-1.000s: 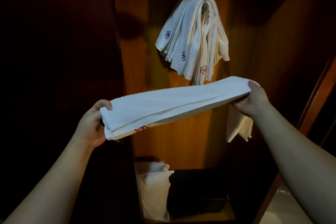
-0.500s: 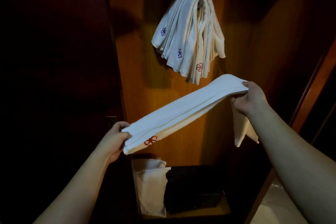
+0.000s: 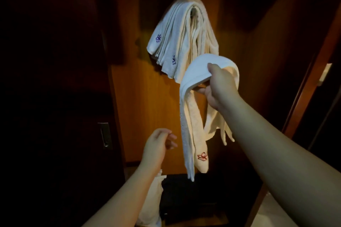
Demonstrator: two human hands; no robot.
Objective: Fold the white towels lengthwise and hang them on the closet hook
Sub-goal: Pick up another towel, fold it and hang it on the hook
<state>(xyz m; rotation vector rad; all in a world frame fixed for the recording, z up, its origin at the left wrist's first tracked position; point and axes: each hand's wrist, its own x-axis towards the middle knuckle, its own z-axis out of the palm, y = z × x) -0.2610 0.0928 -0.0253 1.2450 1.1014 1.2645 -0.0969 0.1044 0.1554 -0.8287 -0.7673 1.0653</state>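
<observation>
The right hand (image 3: 219, 86) has its grip clenched on the middle of a folded white towel (image 3: 191, 116), whose two ends hang below the grip. Up and left of the grip, hung towels (image 3: 177, 40) drape over the closet hook (image 3: 193, 7). The left hand (image 3: 156, 143), lower left, is released, holding nothing.

Bedroom closet (image 3: 162, 116), wood panels, towels (image 3: 177, 42) on hook

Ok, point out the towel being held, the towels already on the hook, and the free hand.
held towel (image 3: 199, 69): head view, top of its draped fold
hung towels (image 3: 173, 33): head view, left layers
left hand (image 3: 156, 143): head view, back of hand
</observation>
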